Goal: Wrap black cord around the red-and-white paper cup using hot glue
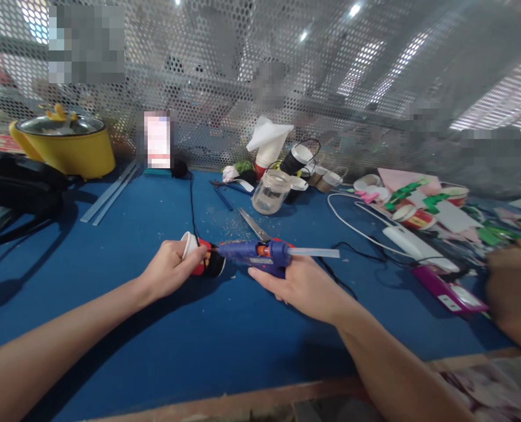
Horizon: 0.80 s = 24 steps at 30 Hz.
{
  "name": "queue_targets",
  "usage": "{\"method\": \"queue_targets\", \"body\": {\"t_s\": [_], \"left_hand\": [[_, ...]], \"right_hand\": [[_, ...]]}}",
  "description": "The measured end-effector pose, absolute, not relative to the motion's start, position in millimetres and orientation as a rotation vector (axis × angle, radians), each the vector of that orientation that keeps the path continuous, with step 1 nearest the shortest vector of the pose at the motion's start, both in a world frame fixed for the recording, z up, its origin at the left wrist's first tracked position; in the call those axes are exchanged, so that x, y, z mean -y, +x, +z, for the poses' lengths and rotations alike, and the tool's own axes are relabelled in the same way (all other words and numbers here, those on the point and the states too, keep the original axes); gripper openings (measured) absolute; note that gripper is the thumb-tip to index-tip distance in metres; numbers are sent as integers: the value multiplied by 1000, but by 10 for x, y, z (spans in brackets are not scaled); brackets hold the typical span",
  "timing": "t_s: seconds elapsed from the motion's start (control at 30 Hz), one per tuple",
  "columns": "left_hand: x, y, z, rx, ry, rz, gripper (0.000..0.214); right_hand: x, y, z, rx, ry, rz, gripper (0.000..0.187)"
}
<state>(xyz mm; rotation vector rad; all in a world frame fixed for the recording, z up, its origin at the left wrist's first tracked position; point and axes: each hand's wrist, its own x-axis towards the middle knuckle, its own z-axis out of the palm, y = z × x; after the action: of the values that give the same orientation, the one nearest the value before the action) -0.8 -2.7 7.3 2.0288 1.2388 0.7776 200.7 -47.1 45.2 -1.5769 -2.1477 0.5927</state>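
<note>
My left hand is closed round a small paper cup lying on its side, white at the rim with red and black covering. My right hand grips a blue hot glue gun with a clear glue stick poking out of its back toward the right. The gun's nozzle points left and touches the cup's dark end. Both hands rest low over the blue table. A pair of scissors lies just behind the gun.
A yellow pot stands at the back left, glue sticks beside it. A glass jar, stacked cups, white cable and paper scraps crowd the back right. Another person's hand works at the right edge.
</note>
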Motion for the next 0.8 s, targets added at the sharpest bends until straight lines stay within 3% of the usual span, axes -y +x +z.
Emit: {"method": "queue_targets", "body": {"t_s": [0.8], "left_hand": [[4, 12, 65, -1340, 1816, 778, 38]], "right_hand": [[511, 2009, 439, 2246, -1561, 494, 21]]}}
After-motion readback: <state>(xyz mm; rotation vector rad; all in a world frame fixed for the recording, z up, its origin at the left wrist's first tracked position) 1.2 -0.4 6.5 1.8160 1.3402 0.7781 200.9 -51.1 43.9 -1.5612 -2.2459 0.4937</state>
